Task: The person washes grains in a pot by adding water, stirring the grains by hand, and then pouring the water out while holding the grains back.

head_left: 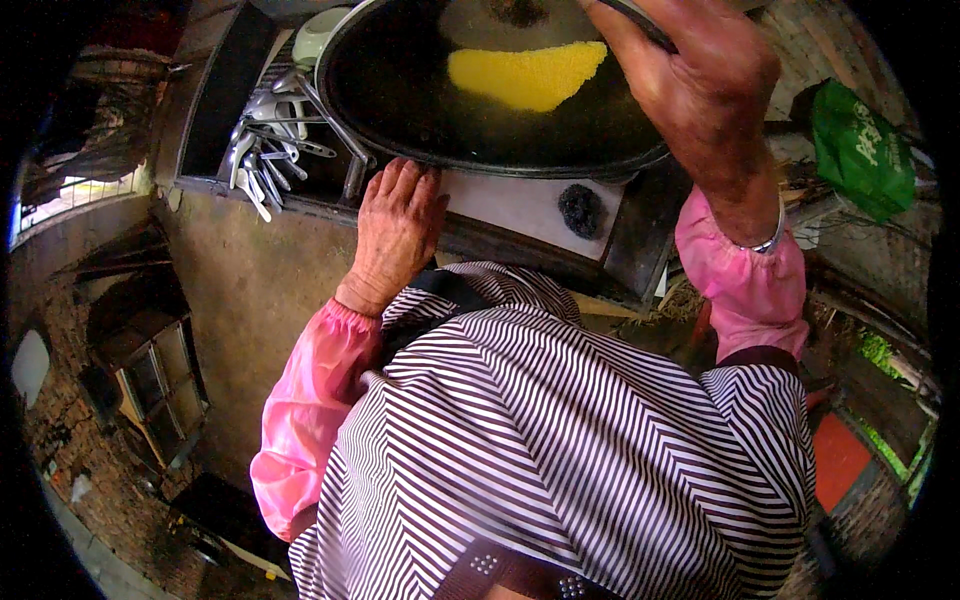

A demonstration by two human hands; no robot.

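A large dark wok [397, 124] fills the top of the view, with a yellow, rough-textured piece [529, 73] inside it; I cannot tell whether that is a sponge or food. My left hand [401, 221] lies palm down at the stove's front edge, fingers close together and fingertips at the wok's near rim. My right hand [697, 75] reaches over the wok's right side, its thumb on the inner side and the rim passing between thumb and palm. Its fingertips are cut off by the frame's top edge, so its hold is hidden.
A black scouring pad [581, 211] lies on the pale stove ledge [499, 206]. Several spoons and ladles [262, 157] are bunched left of the wok, below a pale bowl [315, 37]. A green bag [862, 154] stands at right. Wooden furniture [161, 382] is at lower left.
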